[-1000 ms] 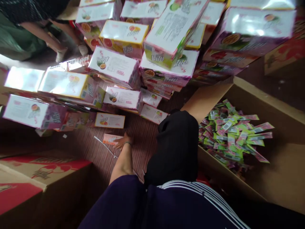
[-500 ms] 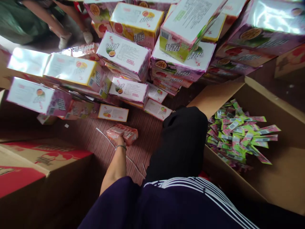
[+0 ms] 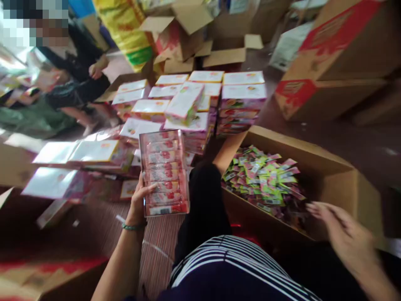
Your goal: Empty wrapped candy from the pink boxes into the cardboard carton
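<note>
My left hand (image 3: 140, 200) grips a flat clear pack of red and pink sachets (image 3: 164, 175) by its left side, thumb across the front. The pack is tilted up towards me, its sachets stacked in rows. My right hand (image 3: 344, 234) is over the near right side of an open carton (image 3: 357, 188), slightly blurred. Its fingers stretch leftward, and I see nothing held in them. Loose green and pink sachets (image 3: 263, 179) are heaped in the carton, just left of those fingertips.
Stacked white-topped boxes (image 3: 150, 106) stand ahead on the floor. Large red-printed cartons (image 3: 332, 96) are at the right, and another carton (image 3: 62, 280) is at the lower left. A person (image 3: 72, 62) sits at the far left. My dark-clothed knee (image 3: 203, 200) is beside the open carton.
My left hand has lifted the red pack off the floor and turned it upright. My right hand has come into view at the open carton. The view has tipped upward.
</note>
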Tool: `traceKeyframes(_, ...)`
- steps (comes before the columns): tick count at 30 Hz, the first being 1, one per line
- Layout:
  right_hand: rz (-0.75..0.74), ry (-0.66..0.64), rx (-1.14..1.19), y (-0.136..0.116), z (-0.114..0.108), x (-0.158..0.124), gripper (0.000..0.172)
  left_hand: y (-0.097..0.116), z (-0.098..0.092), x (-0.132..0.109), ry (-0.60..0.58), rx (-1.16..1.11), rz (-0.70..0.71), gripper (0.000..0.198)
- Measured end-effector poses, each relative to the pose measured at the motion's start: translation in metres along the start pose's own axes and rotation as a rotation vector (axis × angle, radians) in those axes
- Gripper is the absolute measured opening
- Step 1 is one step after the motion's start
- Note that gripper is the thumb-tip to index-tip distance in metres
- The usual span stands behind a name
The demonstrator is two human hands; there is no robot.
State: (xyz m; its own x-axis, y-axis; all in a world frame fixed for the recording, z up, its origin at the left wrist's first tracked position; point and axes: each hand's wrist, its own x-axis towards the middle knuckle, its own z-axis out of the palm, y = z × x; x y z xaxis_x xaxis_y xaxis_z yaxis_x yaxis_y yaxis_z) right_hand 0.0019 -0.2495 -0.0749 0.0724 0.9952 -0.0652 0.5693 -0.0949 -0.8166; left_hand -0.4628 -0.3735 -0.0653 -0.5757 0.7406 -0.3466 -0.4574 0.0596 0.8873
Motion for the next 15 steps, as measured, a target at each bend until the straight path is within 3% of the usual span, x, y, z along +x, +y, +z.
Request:
traceKeyframes(2, 0.034, -0.130, 0.248, -0.011, 0.006, 0.001, 0.072, 0.013, 0.068, 0.011, -0.262, 0.074, 0.053, 0.096)
traceKeyframes(5, -0.021, -0.268, 0.642, -0.047, 0.022, 0.022, 0.069, 0.009, 0.171, 0.027, -0.659, 0.189, 0.107, 0.104)
traceKeyframes(8, -0.073, -0.160, 0.885, -0.069, 0.023, 0.063, 0.068, -0.014, 0.258, 0.041, -0.977, 0.301, 0.111, 0.114)
traceKeyframes(11, 0.042, 0.046, 0.997, -0.060, 0.014, 0.098, 0.068, -0.045, 0.319, 0.054, -1.115, 0.359, 0.092, 0.111)
traceKeyframes(15, 0.100, 0.121, 1.069, -0.033, 0.012, 0.124, 0.065, -0.086, 0.354, 0.070, -1.106, 0.269, -0.073, 0.095)
